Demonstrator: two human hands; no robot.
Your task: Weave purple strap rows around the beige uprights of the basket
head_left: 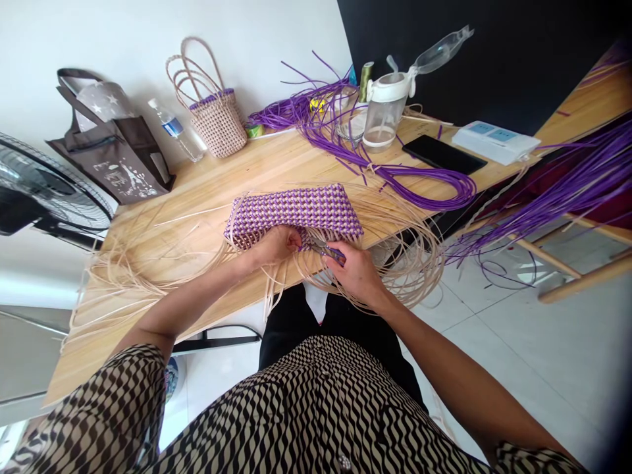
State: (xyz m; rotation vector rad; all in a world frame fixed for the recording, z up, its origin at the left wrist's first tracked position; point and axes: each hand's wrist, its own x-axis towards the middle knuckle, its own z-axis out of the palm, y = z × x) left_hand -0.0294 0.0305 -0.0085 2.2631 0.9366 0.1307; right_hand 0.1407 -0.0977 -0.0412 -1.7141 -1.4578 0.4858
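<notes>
A half-woven basket [296, 209] in purple and beige checks lies on its side at the table's front edge. Long loose beige strands [415, 263] fan out from it on both sides. My left hand [280, 245] is closed in a pinch at the basket's near edge, where a bit of purple strand shows by the fingertips. Just to the right, my right hand [353, 266] is wrapped round a small metal tool with blue handles [336, 253]. Its tip points at the strands by my left fingers. Whether it is scissors or pliers is too small to tell.
Behind the basket lie a tied purple strand bundle [424, 181], a phone [444, 154], a white box [496, 141] and a clear cup [385, 112]. A finished basket [220, 125], bottle [178, 131] and dark bag [118, 158] stand along the wall, near a fan [49, 184].
</notes>
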